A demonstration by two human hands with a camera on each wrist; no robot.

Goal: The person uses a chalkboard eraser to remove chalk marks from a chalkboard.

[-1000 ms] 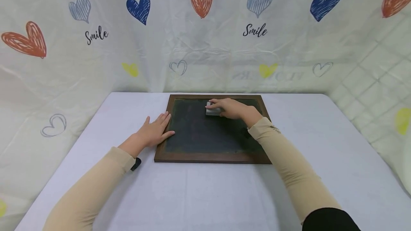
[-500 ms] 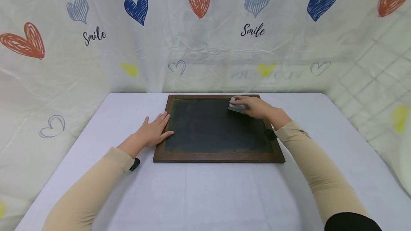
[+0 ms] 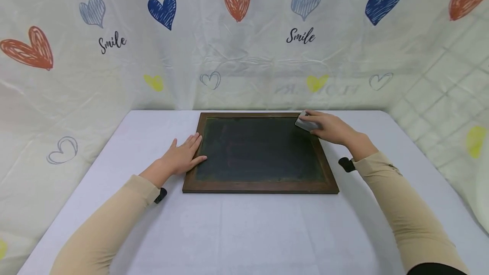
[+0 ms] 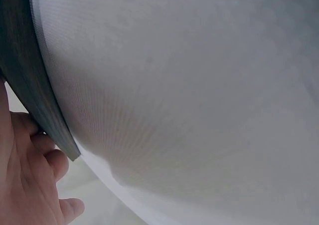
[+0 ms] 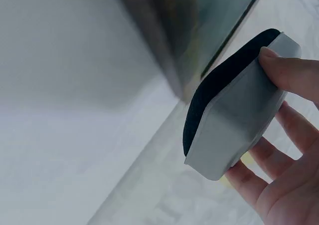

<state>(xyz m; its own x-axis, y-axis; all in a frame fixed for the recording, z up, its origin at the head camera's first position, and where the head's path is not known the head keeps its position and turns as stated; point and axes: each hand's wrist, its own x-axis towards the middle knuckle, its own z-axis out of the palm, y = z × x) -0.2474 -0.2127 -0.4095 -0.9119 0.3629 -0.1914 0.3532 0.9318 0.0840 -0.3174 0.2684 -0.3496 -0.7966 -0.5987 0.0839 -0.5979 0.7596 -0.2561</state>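
A dark chalkboard (image 3: 259, 150) in a brown wooden frame (image 3: 259, 188) lies flat on the white table (image 3: 244, 228). My right hand (image 3: 328, 127) grips a grey eraser (image 3: 305, 123) with a black felt face (image 5: 219, 93) at the board's far right corner, over the frame. In the right wrist view the eraser (image 5: 239, 115) sits between thumb and fingers, its felt side toward the frame edge (image 5: 159, 50). My left hand (image 3: 183, 156) rests flat with straight fingers on the board's left frame edge (image 4: 35, 90).
A pale curtain printed with hearts and the word "Smile" (image 3: 302, 36) hangs behind and round the table. The table's far edge runs just behind the board. Bare tabletop lies in front of the board and to both sides.
My right hand has slid the eraser to the right along the board's far edge, from its middle to the far right corner. The left hand has stayed put.
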